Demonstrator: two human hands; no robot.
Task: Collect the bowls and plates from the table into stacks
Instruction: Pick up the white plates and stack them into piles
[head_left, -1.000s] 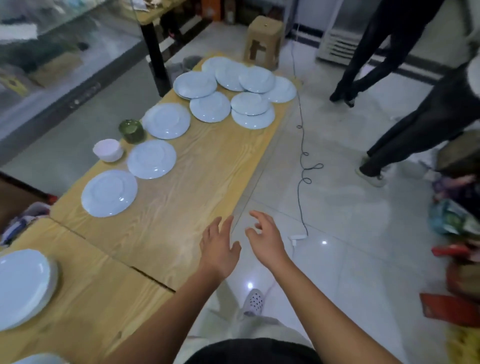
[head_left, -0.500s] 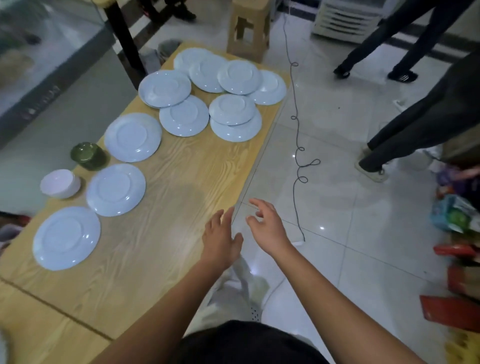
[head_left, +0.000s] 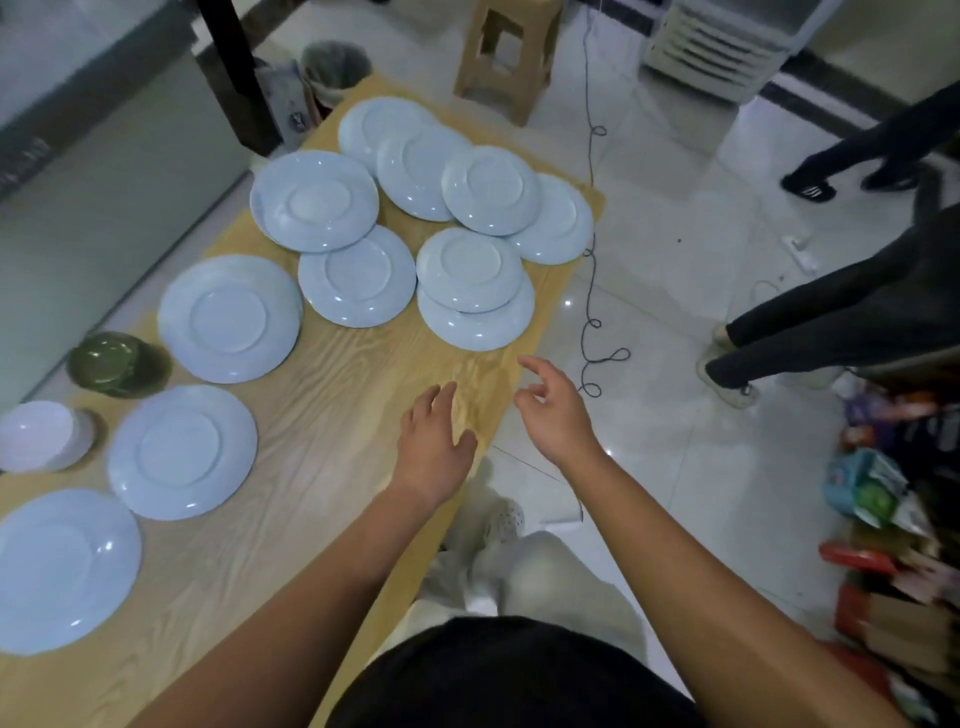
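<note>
Several pale blue plates lie on a long wooden table (head_left: 332, 415). A cluster overlaps at the far end, the nearest pair stacked (head_left: 470, 270). Single plates sit along the left side (head_left: 228, 317), (head_left: 182, 452), (head_left: 62, 569). A green bowl (head_left: 106, 361) and a white bowl (head_left: 39, 434) stand at the left edge. My left hand (head_left: 434, 441) hovers over the table's right edge, fingers apart, holding nothing. My right hand (head_left: 553, 408) is just off the edge over the floor, fingers loosely curled and empty. Both hands are short of the nearest stacked pair.
A black cable (head_left: 592, 270) trails on the tiled floor right of the table. A wooden stool (head_left: 506, 52) stands beyond the far end, a bin (head_left: 337, 67) beside it. Two people's legs (head_left: 810, 332) stand at right. Bags and packets (head_left: 883, 493) crowd the right edge.
I have walked along the table toward its far end; the plates now appear closer. Both hands have reached forward, staying empty. The near table with its plate stack has left the view.
</note>
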